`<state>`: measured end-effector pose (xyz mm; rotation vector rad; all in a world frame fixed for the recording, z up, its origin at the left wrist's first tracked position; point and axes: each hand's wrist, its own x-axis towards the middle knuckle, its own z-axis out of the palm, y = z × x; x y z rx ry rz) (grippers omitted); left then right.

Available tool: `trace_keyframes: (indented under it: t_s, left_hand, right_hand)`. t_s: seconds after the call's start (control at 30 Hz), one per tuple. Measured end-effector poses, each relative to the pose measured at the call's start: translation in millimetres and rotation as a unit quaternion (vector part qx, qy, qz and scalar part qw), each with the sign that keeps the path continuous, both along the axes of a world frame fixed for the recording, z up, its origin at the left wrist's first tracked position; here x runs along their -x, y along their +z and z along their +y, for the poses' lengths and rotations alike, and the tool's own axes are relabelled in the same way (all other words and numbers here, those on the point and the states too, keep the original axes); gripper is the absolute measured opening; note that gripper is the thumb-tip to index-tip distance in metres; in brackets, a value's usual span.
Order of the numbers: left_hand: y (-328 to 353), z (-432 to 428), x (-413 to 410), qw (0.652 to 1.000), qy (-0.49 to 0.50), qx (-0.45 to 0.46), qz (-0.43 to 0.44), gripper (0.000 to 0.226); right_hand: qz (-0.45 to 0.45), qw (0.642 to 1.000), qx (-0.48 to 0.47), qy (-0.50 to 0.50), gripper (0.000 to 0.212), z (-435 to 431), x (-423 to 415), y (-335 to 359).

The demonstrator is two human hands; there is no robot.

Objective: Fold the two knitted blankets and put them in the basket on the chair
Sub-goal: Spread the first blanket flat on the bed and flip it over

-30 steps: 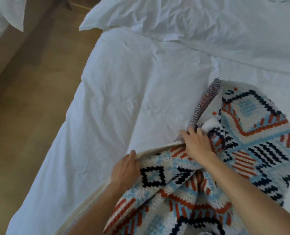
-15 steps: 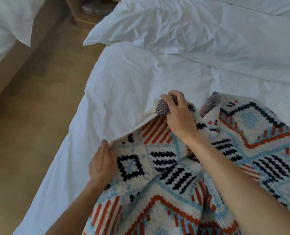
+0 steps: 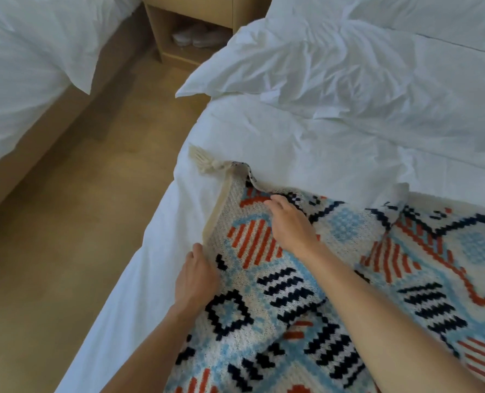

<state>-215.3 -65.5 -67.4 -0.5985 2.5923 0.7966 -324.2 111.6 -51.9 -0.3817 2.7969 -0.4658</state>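
Looking down at the bed (image 3: 264, 143), wrinkly white sheet, taking up most of the view. The knitted blanket (image 3: 306, 321) (cream with navy, orange and light-blue pattern) lies spread over its lower right, left edge running near the side of the mattress. Behind it a bunched-up white duvet (image 3: 363, 66) is heaped across the bed, apart from the blanket's far edge. Second bed (image 3: 23, 66) off to the left, wood floor (image 3: 65, 265) in between, and a light wooden nightstand (image 3: 247, 12) at the top between the two.

Left hand (image 3: 196, 276) is at the blanket's left edge, thumb on top, fingers out of sight under the hem, so it's gripping it. Right hand (image 3: 289, 222) lies flat on the knit near the far-left corner, fingers relaxed, pressing down, forearm crossing the pattern. White slippers (image 3: 198, 38) sit in the nightstand's shelf. The blanket's corner curls over a bit, and a cream tassel (image 3: 203, 160) pokes out onto the sheet.
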Motion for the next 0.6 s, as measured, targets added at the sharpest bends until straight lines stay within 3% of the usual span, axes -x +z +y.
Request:
trace_keyframes:
  t_s: [0.1, 0.2, 0.27, 0.33, 0.43, 0.5, 0.6]
  left_hand:
    - [-9.1, -0.1, -0.5, 0.999, -0.044, 0.014, 0.008, 0.003]
    - [-18.3, -2.9, -1.7, 0.998, -0.061, 0.019, 0.006, 0.007]
    - [-22.0, -7.0, -1.7, 0.996, -0.079, 0.029, 0.003, 0.005]
    - [-22.3, -13.9, -0.3, 0.994, -0.097, 0.047, -0.003, 0.003]
    - [-15.0, -35.6, 19.8, 0.997, -0.025, 0.068, 0.018, 0.006]
    - [-10.4, -53.3, 41.4, 0.995, 0.046, 0.075, 0.043, 0.004]
    - [-13.6, -68.0, 57.3, 0.993, 0.047, 0.095, 0.050, 0.009]
  right_hand:
    - [0.014, 1.000, -0.011, 0.025, 0.068, -25.9, 21.0, -6.8]
    - [-0.043, 0.998, -0.035, 0.012, 0.075, -45.1, 40.9, -20.5]
    - [-0.085, 0.995, -0.053, -0.002, 0.068, -50.7, 49.9, -28.3]
    - [-0.064, 0.996, -0.060, -0.026, 0.057, -52.4, 57.2, -29.0]
    - [0.008, 0.998, -0.008, -0.065, 0.044, -53.8, 80.3, -17.5]
    - [0.004, 0.998, 0.030, -0.053, 0.053, -58.6, 99.1, -4.6]
    - [-0.074, 0.993, 0.067, -0.055, 0.075, -70.4, 104.3, 2.8]
